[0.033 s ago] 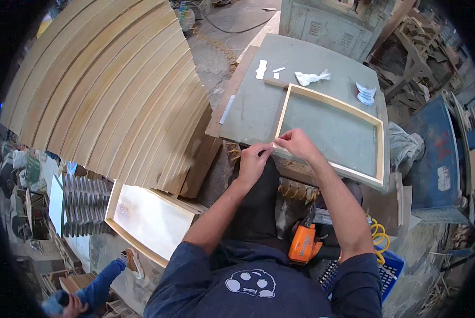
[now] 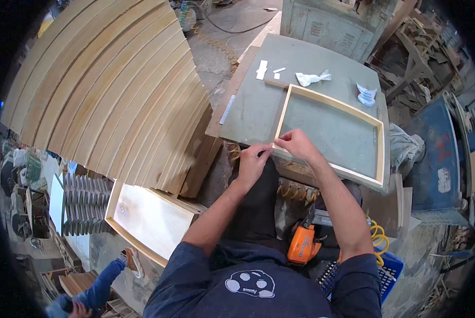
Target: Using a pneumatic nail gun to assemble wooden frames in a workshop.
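Note:
A rectangular wooden frame (image 2: 335, 98) of pale, thin strips lies on the grey-green tabletop (image 2: 248, 114). My left hand (image 2: 252, 163) pinches the frame's near left corner from outside, with thumb and fingers pressed together. From the other side of that corner, my right hand (image 2: 297, 144) closes its thumb and forefinger on the wood. The two sets of fingertips almost meet, and anything small between them is hidden.
Tall stacked wooden boards (image 2: 121, 90) rise at my left, above a panelled wooden frame (image 2: 152, 222). Crumpled white plastic (image 2: 313, 78) and white scraps (image 2: 261, 70) lie on the table. An orange nail gun (image 2: 302, 244) hangs by my lap, near a blue crate (image 2: 391, 267). Another person's leg (image 2: 102, 283) shows lower left.
My hands and the wooden frame stay in place. At the lower left, the other person has shifted slightly.

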`<state>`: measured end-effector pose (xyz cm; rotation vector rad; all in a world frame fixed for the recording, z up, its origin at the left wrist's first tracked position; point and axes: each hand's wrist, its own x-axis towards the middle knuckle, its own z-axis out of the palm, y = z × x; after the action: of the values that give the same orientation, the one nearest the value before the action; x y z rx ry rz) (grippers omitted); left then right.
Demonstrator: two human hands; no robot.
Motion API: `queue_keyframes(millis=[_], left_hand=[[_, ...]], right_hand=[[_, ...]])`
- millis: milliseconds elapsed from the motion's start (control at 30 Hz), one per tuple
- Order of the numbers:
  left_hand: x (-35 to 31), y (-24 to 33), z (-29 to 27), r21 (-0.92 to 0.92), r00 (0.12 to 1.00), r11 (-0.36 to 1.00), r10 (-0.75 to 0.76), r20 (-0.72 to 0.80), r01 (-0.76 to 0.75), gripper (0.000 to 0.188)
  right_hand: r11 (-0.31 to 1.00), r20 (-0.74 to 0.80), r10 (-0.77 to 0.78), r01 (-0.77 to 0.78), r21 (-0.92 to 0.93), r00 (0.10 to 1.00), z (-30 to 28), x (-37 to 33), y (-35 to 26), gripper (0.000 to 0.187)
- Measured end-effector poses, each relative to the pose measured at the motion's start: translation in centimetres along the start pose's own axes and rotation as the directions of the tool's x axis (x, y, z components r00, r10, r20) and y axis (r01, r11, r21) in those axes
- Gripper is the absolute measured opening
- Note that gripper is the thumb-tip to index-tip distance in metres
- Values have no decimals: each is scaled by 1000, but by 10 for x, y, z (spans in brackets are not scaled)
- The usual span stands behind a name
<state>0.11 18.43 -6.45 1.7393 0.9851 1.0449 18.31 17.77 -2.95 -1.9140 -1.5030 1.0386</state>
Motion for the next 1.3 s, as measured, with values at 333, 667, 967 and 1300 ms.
queue_keyframes(millis=[333,667,967,1300], left_hand=[[1,-1,1,33,999,999,-16,43,14,17],[0,-6,-3,-47,991,995,-87,100,92,12],[3,-9,3,-2,997,1000,-21,79,21,20],[10,0,-2,208,997,978,5,78,-21,19]], right_hand=[[998,-41,-25,27,60,999,6,2,4,32],[996,-146,64,-54,67,987,17,-2,0,28],[996,-350,63,-82,-41,935,28,-18,-12,31],[996,-214,76,-85,-31,974,18,-6,-5,38]])
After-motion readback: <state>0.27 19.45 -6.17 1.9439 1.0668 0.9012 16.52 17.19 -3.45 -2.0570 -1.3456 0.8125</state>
